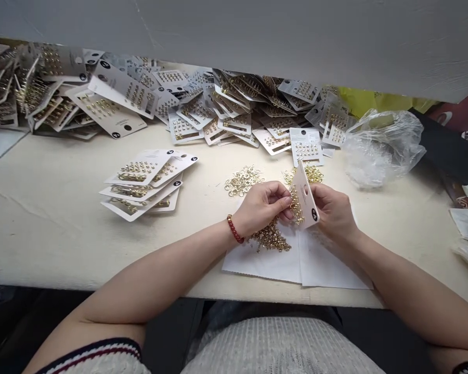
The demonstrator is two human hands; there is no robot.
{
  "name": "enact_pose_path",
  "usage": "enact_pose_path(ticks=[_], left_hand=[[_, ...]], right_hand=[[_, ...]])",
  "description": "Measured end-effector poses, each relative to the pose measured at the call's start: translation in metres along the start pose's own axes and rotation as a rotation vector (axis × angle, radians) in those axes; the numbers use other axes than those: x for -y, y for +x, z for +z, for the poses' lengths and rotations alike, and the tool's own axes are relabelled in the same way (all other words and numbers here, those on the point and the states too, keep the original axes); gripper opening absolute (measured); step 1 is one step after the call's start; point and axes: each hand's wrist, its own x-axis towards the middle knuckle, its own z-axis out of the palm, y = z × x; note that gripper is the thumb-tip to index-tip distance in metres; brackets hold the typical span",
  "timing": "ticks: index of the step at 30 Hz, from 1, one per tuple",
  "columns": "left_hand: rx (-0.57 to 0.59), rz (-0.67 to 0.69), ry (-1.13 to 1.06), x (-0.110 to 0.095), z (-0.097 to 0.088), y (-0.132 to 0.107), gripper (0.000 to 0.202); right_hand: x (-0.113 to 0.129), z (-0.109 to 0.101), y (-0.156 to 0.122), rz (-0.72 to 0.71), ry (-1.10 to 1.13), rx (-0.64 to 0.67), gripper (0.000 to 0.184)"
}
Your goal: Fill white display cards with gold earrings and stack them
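Upright in my right hand (334,210) is a pale earring card (306,200), its face with rows of gold earrings turned to the left. My left hand (265,206), with a red beaded bracelet at the wrist, has thumb and fingers pinched at the card's earrings; whatever tiny piece lies between the fingertips is too small to make out. Below the left hand a heap of small gold pieces (272,238) rests on white paper (265,266). Gold rings (243,180) lie in a pile beyond it, and brighter gold pieces (315,174) sit partly hidden behind the card.
On the left is a stack of filled earring cards (140,192). A long heap of similar cards (234,109) lines the back of the table (54,228), under a grey overhanging panel (234,36). A crumpled clear plastic bag (382,150) and a black box (448,145) stand at the right.
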Motion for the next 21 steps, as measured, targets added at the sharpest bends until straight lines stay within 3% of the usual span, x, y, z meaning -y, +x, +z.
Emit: enact_pose_path(ticks=[8, 14, 19, 21], left_hand=[[-0.035, -0.007, -0.109, -0.008, 0.000, 0.003, 0.025], [0.021, 0.016, -0.386, 0.005, -0.008, 0.000, 0.051], [0.004, 0.010, -0.379, 0.019, -0.014, 0.001, 0.033], [-0.013, -0.008, -0.358, 0.019, -0.013, 0.002, 0.036]], right_hand=[[0.005, 0.003, 0.003, -0.092, 0.020, -0.106, 0.002], [0.004, 0.002, 0.005, -0.185, 0.055, -0.121, 0.009], [0.007, -0.002, 0.004, -0.210, -0.017, -0.102, 0.008], [0.008, -0.003, 0.004, -0.227, -0.050, -0.099, 0.009]])
